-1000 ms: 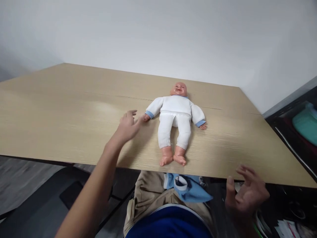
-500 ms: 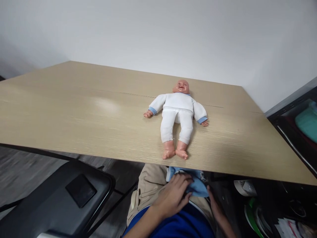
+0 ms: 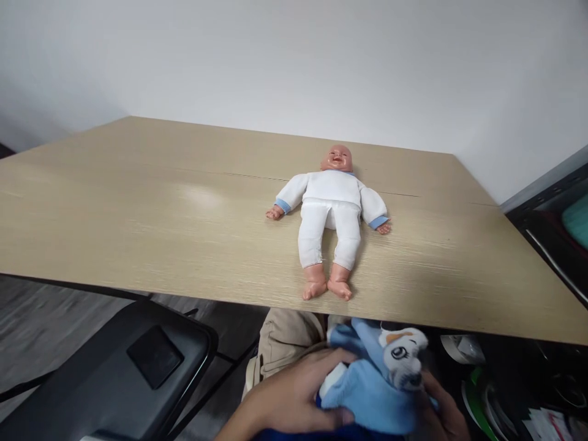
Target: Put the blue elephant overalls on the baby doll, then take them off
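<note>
Partly closed hands [image 3: 298,389] around blue cloth [image 3: 374,398]

Doll [image 3: 329,202] lies face-up on bench [image 3: 197,214], feet nr front edge, head twd wall [image 3: 294,67] behind. Phone [image 3: 155,356] on chair [image 3: 105,367], front L, below bench. Cloth item [image 3: 381,386] in front, btwn both hands [image 3: 305,392].

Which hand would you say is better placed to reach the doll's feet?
Probably the left hand, nearly below the feet in the picture; the right hand is farther to the side. Both are on the blue cloth, though.
</note>
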Available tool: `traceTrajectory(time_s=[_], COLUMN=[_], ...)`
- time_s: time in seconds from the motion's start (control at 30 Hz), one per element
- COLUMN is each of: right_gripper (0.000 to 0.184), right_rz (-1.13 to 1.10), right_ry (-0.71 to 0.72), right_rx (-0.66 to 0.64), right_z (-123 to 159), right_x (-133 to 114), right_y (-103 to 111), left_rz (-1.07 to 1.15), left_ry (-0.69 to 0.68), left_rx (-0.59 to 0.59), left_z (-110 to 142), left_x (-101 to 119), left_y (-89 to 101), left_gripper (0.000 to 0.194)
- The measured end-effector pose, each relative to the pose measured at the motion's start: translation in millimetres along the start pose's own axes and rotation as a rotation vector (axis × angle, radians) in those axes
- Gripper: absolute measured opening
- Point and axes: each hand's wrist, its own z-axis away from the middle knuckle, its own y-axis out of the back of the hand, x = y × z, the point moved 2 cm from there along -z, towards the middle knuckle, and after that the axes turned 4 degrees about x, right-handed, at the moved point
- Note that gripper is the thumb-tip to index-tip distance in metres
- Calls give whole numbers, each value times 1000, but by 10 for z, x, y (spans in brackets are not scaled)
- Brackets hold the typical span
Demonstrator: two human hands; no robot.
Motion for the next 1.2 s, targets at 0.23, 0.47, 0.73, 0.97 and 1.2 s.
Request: traceTrajectory(time_s=[0.23, 0.47, 0.73, 0.97, 1.2], right_gripper=[33, 23, 22, 61, 50], right_rz=[-247, -346, -317, -417, -316], right_ry=[299, 615, 511, 393, 399], right_rx=[-371, -606, -674, -732, -795], right_z=[-991, -1994, -2814, -3098, -3146], right_x=[-1385, -2534, -2794, -2702, -2701], right_y=[-46, -621, -957, -1211, -1153], left_rz=[-161, -134, 33, -88, -183], left_ry=[-567, -483, -592, -620, -506], left_rx=[444, 498, 445, 344, 223], left_z=[-72, -870, -1328, -1520, -1646], left_x=[935, 1174, 1272, 1505, 1651], left_y=[917, 1969, 2596, 2846, 2931], left_gripper=[61, 50, 37, 34, 34])
